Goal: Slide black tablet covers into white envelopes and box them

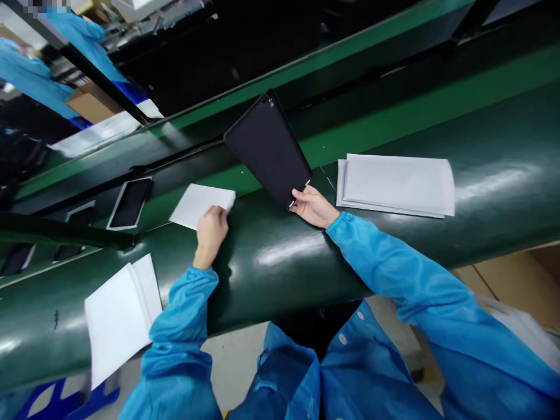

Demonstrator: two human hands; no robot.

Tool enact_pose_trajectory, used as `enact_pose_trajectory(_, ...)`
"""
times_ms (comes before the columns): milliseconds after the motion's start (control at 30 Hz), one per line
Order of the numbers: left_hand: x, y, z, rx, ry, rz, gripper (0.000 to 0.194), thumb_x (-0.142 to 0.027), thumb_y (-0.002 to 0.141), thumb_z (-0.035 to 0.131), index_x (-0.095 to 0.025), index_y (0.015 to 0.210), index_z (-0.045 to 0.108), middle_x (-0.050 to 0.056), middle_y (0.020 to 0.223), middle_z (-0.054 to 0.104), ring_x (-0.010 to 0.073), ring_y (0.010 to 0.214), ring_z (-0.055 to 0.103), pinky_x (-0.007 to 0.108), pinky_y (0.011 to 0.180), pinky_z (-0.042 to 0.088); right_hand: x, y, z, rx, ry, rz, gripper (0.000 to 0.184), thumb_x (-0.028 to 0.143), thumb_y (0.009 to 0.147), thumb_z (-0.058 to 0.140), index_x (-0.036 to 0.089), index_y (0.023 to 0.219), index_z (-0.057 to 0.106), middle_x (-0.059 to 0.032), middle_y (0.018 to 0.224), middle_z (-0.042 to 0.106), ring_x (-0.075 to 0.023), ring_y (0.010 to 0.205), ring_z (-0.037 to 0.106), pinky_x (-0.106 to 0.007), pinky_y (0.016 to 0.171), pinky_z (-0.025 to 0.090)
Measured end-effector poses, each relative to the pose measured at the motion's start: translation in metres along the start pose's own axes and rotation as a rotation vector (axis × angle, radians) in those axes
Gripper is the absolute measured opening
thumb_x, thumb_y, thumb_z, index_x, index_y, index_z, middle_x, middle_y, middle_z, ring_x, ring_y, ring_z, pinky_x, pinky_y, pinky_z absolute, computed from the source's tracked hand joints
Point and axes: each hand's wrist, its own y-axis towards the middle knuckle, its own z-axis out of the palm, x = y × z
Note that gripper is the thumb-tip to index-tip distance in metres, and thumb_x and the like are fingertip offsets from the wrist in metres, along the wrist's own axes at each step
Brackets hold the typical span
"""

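Observation:
My right hand (312, 206) grips the near corner of a black tablet (268, 147), holding it tilted up above the dark green table (284, 256). My left hand (211, 230) is closed on the near edge of a white sheet (200, 204) that lies flat on the table just left of the tablet. Both of my arms wear blue sleeves.
A stack of white sheets (396, 184) lies to the right, another white stack (120, 315) at the near left edge. Dark tablets in white trays (130, 202) sit on the green conveyor behind. People in blue coats (30, 76) work at the far left.

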Motion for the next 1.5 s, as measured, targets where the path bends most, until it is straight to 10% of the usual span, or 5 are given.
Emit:
enact_pose_trajectory(267, -0.007, -0.070, 0.001, 0.010, -0.608, -0.206, 0.037, -0.047, 0.078, 0.075, -0.022, 0.066, 0.051, -0.005, 0.052, 0.049, 0.0110, 0.050, 0.043, 0.024, 0.053, 0.030, 0.005, -0.014, -0.004, 0.103, -0.092, 0.062, 0.041, 0.035, 0.074, 0.095, 0.025, 0.109, 0.075, -0.0047, 0.115, 0.082, -0.0235, 0.102, 0.078, -0.034, 0.080, 0.068)
enact_pose_trajectory(600, 0.000, -0.066, 0.003, -0.085, -0.861, -0.248, 0.045, -0.063, 0.080, 0.074, -0.018, 0.077, 0.068, 0.000, 0.065, 0.059, 0.0125, 0.060, 0.047, 0.025, 0.057, 0.036, 0.008, -0.017, 0.002, 0.053, -0.161, 0.120, 0.044, 0.032, 0.065, 0.097, 0.024, 0.102, 0.074, -0.0035, 0.112, 0.081, -0.0200, 0.091, 0.076, -0.031, 0.074, 0.064)
enact_pose_trajectory(1100, -0.012, -0.062, 0.017, -0.374, -0.666, -0.194, 0.010, -0.029, 0.096, 0.063, -0.023, 0.101, 0.056, -0.010, 0.060, 0.041, 0.0119, 0.051, 0.041, 0.026, 0.055, 0.030, -0.006, -0.016, 0.004, 0.104, -0.381, 0.079, 0.057, 0.041, 0.066, 0.098, 0.023, 0.115, 0.074, -0.0071, 0.111, 0.080, -0.0272, 0.101, 0.076, -0.041, 0.085, 0.065)
enact_pose_trajectory(1500, -0.038, -0.061, 0.015, -0.247, -0.642, -0.053, 0.011, -0.033, 0.099, 0.064, -0.023, 0.098, 0.060, -0.007, 0.063, 0.052, 0.0115, 0.053, 0.049, 0.024, 0.057, 0.036, -0.003, -0.018, 0.009, 0.253, -0.401, 0.104, 0.055, 0.044, 0.070, 0.097, 0.018, 0.113, 0.077, -0.0018, 0.081, 0.075, -0.0169, 0.064, 0.068, -0.025, 0.049, 0.055)
